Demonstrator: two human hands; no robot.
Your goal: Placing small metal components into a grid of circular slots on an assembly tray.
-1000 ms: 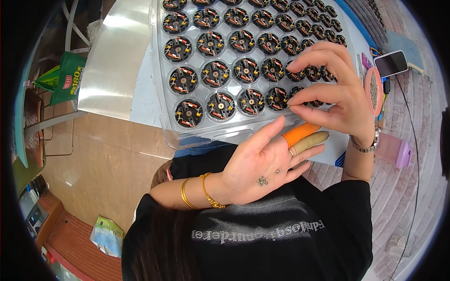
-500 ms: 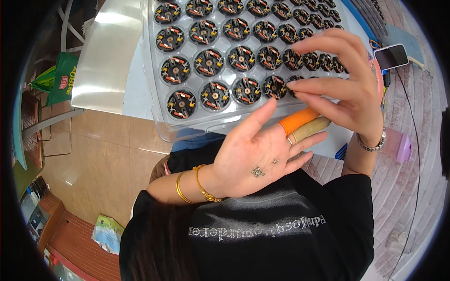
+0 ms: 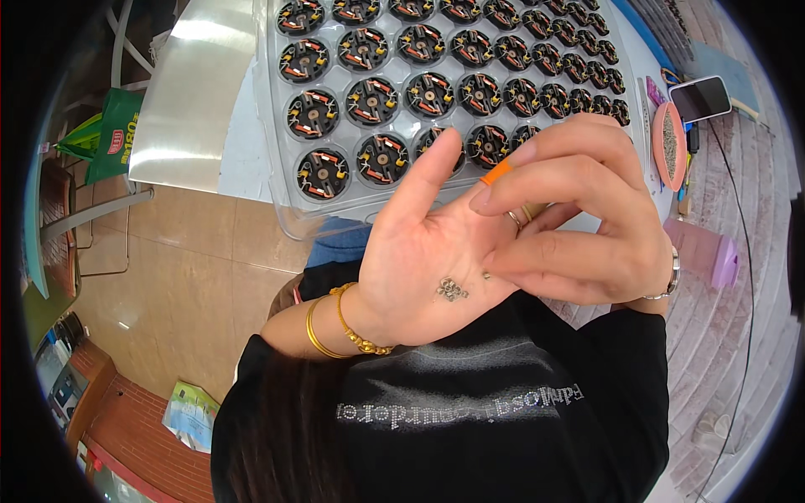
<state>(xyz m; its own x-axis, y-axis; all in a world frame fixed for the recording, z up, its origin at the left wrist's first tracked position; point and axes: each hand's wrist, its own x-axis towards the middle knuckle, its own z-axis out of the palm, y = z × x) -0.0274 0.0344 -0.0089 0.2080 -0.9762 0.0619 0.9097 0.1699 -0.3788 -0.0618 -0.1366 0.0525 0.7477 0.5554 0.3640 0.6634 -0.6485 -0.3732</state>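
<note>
The right hand has just come away from the near edge of the clear tray and now hangs over the left hand, hiding most of its fingers. So the work at this moment is on the palm, not at the tray. The left hand lies palm up, fingers loosely spread, with a little heap of metal bits in its hollow — and a single bit apart from them, toward the fingers. The right thumb is just beside that single bit; thumb and fingers stand apart, and whether they touch it I cannot tell. Beyond the hands, rows of round black parts sit in the tray on the counter, with a pink bowl of small grey bits to its right, near a phone.
</note>
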